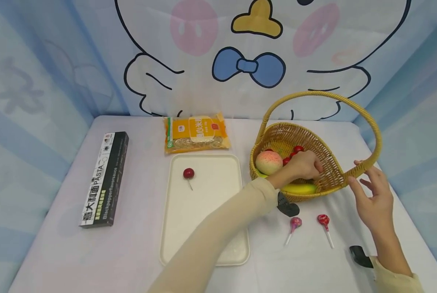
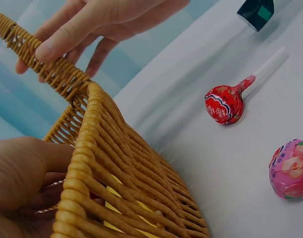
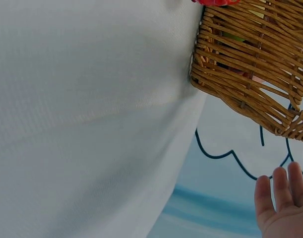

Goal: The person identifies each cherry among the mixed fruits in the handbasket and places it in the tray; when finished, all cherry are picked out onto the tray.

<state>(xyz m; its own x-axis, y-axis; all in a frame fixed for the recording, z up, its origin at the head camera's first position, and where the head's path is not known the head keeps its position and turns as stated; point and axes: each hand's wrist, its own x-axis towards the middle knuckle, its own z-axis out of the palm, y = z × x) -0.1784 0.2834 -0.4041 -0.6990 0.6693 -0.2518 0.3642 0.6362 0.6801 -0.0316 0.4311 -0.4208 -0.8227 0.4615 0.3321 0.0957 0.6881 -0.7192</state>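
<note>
My left hand (image 1: 306, 165) reaches into the wicker basket (image 1: 330, 162); its fingertips are hidden, so whether they hold anything cannot be told. Around it in the basket lie a peach (image 1: 269, 162), a banana (image 1: 299, 188) and several red cherries (image 1: 298, 149). At the basket's right end, my right hand (image 1: 376, 197) holds the foot of the handle (image 2: 52, 69) between thumb and fingers. The right wrist view shows its other fingers (image 3: 282, 191) fairly straight. On the table before the basket lie a pink lollipop (image 1: 295, 223) and a red lollipop (image 1: 323, 220).
A cream tray (image 1: 203, 158) stands left of the basket, with one cherry (image 1: 188, 173) on it, partly beneath my left forearm. Behind the tray lies an orange grain packet (image 1: 198, 132). A black-and-white pasta box (image 1: 104, 179) lies at the left. Curtains surround the table.
</note>
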